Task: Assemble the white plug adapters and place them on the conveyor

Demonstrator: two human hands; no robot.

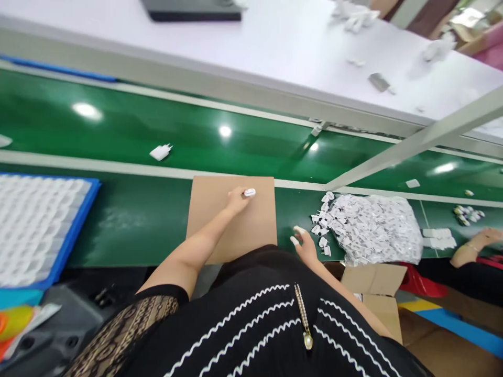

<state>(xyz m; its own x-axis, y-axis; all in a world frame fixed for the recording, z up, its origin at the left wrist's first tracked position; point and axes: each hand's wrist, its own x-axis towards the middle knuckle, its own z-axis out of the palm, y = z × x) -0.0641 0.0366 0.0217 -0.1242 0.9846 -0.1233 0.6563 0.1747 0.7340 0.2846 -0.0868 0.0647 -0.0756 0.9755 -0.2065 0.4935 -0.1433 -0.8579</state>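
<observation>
Over a sheet of brown cardboard [220, 230], my left hand [237, 200] is closed on a small white charger [249, 192], whose end faces up with a dark marking too small to read. My right hand [306, 248] is held low above the green bench with its fingers apart and nothing between them. White covers sit on its thumb and a fingertip. Just to its right lie several loose white plug parts [323, 222], spilling from a clear plastic bag [377, 228] packed with the same pieces.
A blue tray [84, 225] with rows of white pieces stands at left. Beyond the bench runs a green conveyor [196, 136] carrying a white charger [161, 152]. A slanted metal post [412, 141] rises right of centre. Another person's hand [487, 236] works at far right.
</observation>
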